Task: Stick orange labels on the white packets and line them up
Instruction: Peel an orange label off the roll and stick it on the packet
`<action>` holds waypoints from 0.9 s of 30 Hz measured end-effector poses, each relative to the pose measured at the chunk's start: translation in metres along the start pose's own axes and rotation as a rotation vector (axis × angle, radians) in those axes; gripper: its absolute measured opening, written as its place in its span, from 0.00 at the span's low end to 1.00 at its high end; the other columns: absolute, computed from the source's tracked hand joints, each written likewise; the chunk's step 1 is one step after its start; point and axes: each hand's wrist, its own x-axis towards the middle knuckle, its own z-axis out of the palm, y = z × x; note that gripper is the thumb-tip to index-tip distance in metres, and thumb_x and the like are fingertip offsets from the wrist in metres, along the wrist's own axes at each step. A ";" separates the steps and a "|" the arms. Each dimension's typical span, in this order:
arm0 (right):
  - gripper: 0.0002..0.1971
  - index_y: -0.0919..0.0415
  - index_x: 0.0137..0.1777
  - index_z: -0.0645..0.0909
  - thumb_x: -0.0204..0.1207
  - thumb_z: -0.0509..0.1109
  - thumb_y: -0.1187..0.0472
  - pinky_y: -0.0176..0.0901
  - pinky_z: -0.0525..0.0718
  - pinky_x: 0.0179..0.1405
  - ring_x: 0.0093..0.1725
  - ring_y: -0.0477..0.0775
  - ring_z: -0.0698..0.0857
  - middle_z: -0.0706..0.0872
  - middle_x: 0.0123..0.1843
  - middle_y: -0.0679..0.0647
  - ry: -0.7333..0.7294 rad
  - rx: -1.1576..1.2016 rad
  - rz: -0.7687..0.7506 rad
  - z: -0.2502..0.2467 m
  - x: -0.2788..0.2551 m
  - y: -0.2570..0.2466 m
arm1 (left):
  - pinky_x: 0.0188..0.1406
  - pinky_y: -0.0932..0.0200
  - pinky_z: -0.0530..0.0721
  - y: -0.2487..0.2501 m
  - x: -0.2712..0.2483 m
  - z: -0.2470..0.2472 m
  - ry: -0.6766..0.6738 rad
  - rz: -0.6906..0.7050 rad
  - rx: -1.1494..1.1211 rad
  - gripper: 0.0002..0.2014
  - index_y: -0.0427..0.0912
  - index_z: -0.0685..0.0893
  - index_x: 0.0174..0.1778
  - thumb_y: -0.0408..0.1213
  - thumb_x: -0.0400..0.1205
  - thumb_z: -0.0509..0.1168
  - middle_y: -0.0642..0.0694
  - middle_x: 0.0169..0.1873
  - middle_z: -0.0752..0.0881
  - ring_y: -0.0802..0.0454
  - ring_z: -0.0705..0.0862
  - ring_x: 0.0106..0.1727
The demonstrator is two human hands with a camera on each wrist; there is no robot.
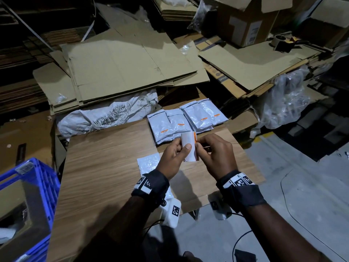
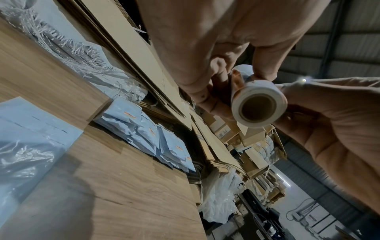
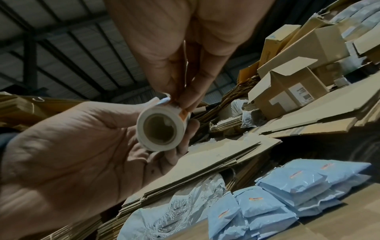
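Observation:
My left hand (image 1: 180, 148) grips a white label roll (image 1: 188, 146) above the wooden board (image 1: 105, 167). My right hand (image 1: 199, 145) pinches an orange label (image 1: 195, 139) at the roll's right edge, partly lifted off. In the right wrist view the roll's (image 3: 160, 128) brown core faces the camera and the label (image 3: 183, 113) sits between thumb and forefinger. Several white packets (image 1: 179, 121) with orange labels lie overlapped in a row at the board's far edge. One white packet (image 1: 148, 163) without a visible label lies flat under my left wrist.
A blue crate (image 1: 28, 186) stands at the left. Behind the board lie a white woven sack (image 1: 105, 118) and flattened cardboard (image 1: 122, 63). At the right are a clear plastic bag (image 1: 283, 103), an opened box (image 1: 245, 21), a tape dispenser (image 1: 281, 41) and a floor cable (image 1: 294, 214).

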 end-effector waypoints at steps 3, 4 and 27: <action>0.03 0.60 0.44 0.87 0.78 0.72 0.66 0.49 0.87 0.38 0.39 0.51 0.86 0.88 0.40 0.50 0.006 -0.007 0.002 0.000 0.001 0.000 | 0.60 0.30 0.83 -0.005 0.001 -0.003 -0.008 0.005 -0.012 0.21 0.38 0.80 0.70 0.47 0.86 0.66 0.33 0.56 0.90 0.29 0.88 0.59; 0.04 0.60 0.45 0.88 0.78 0.72 0.66 0.47 0.87 0.38 0.40 0.50 0.87 0.88 0.41 0.50 0.005 0.001 0.004 -0.001 0.001 0.000 | 0.61 0.27 0.81 -0.007 0.001 -0.004 -0.008 0.004 -0.018 0.21 0.38 0.80 0.70 0.48 0.86 0.66 0.32 0.56 0.90 0.27 0.87 0.60; 0.03 0.60 0.44 0.87 0.79 0.73 0.62 0.53 0.87 0.39 0.39 0.51 0.86 0.87 0.41 0.50 0.000 -0.043 -0.020 0.003 -0.002 -0.003 | 0.52 0.42 0.80 -0.006 0.000 -0.003 -0.001 0.028 0.003 0.22 0.37 0.81 0.67 0.50 0.84 0.67 0.38 0.50 0.90 0.45 0.88 0.52</action>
